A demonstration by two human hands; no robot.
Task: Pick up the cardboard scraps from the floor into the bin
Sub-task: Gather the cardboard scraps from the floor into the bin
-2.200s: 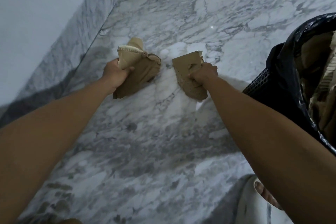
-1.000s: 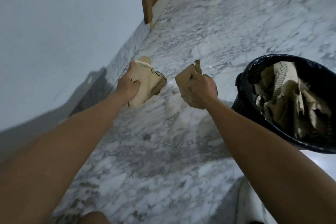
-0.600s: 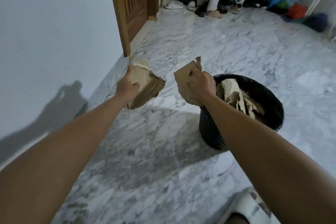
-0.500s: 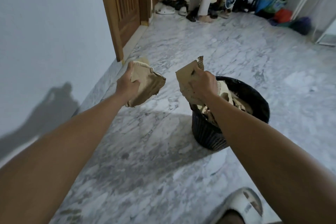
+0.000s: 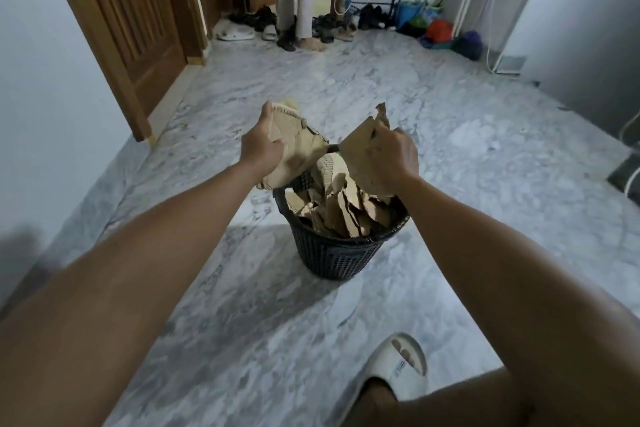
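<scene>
Each hand grips one scrap, the left hand [image 5: 260, 149] its scrap [image 5: 294, 149] and the right hand [image 5: 389, 156] another scrap [image 5: 360, 146], held over the heaped bin [image 5: 332, 253], seemingly for dropping.

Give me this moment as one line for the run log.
left hand: holds scrap | right hand: holds scrap | both over bin | bin: heaped with cardboard | not dropped yet
</scene>
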